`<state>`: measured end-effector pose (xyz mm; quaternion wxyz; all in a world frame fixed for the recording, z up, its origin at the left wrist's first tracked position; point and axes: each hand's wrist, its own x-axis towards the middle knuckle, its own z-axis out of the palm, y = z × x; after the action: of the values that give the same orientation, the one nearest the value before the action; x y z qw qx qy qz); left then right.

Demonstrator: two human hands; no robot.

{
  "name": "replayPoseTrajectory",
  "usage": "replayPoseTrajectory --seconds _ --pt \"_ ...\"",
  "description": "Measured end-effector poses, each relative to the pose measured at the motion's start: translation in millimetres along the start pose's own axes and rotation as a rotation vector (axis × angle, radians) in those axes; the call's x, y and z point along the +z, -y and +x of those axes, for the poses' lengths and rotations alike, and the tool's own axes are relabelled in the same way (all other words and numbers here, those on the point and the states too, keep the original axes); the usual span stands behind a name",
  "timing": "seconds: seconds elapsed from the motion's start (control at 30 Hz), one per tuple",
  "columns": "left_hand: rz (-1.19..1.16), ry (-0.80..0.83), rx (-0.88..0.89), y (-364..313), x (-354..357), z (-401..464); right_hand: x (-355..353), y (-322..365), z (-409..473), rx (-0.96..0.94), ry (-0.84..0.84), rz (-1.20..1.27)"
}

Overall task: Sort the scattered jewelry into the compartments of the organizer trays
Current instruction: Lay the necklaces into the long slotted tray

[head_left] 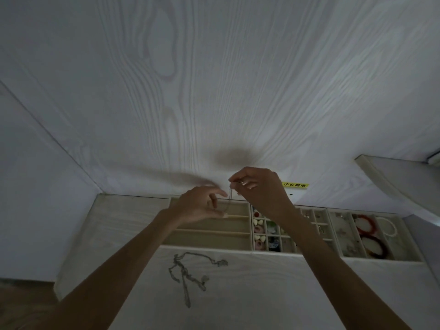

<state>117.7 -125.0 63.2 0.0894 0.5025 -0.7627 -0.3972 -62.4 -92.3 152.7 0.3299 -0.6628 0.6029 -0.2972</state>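
Both raised hands, left hand (198, 206) and right hand (258, 186), pinch a thin chain (229, 201)

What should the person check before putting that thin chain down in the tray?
1. Right hand pinches the chain's top end: ok.
2. Left hand holds the thin chain lower down: ok.
3. Chain hangs above the long-slot tray: ok.
4. The long slots look free of jewelry: ok.
5. Chain free of knots: cannot tell, too thin and dim.
6. Tangled chains on the table wait for sorting: not ok yet.
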Motion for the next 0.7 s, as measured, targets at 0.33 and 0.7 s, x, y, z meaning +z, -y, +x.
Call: replayPoseTrajectory --seconds 0.33,0.7 --pt "0.055 -0.089 0.056 4.5 -14.6 0.2 -11.3 5.8 -2.6 -0.002 -0.059 0.044" --pt "-0.043 -0.166 0.185 -32.3 -18.7 9.4 -47.9 13.7 -12.2 -0.039 -0.167 0.154"
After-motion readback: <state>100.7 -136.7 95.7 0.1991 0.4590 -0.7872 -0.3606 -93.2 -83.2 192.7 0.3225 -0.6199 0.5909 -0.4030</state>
